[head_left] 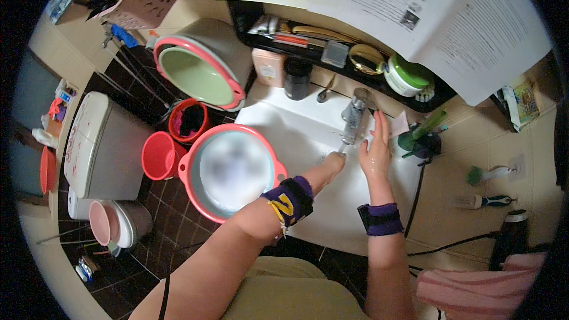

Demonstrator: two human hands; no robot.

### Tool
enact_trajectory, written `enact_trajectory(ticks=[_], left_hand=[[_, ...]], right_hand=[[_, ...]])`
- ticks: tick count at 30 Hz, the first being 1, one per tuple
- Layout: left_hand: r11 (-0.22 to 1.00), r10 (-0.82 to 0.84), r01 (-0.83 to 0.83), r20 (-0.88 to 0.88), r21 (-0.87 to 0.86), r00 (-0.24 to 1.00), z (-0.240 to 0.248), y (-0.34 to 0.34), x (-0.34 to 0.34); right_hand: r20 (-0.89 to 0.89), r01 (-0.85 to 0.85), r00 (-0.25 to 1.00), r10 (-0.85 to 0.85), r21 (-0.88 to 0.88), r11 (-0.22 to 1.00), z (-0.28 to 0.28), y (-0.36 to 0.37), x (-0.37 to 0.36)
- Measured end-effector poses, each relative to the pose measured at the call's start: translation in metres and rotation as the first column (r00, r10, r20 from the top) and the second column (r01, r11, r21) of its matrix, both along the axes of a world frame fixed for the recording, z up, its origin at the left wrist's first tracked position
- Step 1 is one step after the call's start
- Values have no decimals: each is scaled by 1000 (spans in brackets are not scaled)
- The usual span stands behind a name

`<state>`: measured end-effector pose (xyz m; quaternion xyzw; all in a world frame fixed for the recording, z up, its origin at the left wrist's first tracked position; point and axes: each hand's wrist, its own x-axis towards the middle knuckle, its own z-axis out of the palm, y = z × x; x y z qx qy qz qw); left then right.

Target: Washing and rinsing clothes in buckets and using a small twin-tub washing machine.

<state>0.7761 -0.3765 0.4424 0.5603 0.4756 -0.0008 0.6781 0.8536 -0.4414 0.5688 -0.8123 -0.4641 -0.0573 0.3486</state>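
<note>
A silver faucet (354, 121) stands over a white sink (296, 133), and a clear streak like running water drops from its spout. Just below the spout is my left hand (333, 166), turned so that its fingers are mostly hidden. My right hand (376, 153) is raised beside the faucet with its fingers stretched upward and nothing in it; the skin looks wet. Each wrist wears a purple band. Left of the sink, a basin with a pink rim (188, 184) holds something whitish and blurred, near my left forearm.
Papers (379, 0) hang above a black shelf (255, 29) crowded with small items. A large pink-rimmed tub (204, 74), a red pail (160, 155) and a toilet (109, 148) stand to the left. A green cup with brushes (419, 141) and a pink towel (474, 284) are on the right.
</note>
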Motion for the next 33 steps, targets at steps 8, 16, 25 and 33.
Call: enact_trajectory(ticks=[8,16,25,33], left_hand=[[960,-161,59,365,274,917,99,12,-83],[976,42,-182,711,122,702,202,65,-292],[672,306,-632,634,385,711,180,149,-638],[331,805,-908,426,256,414,90,192,-868]], right_hand=[[-38,92,995,-94,-51,994,-10,-11,-48],[-718,-99,577,389,412,906,59,78,-260],[-848,-515,77,525,417,749,43,218,-581],[-921,-814,191,340,45,580,-26,326,-758]])
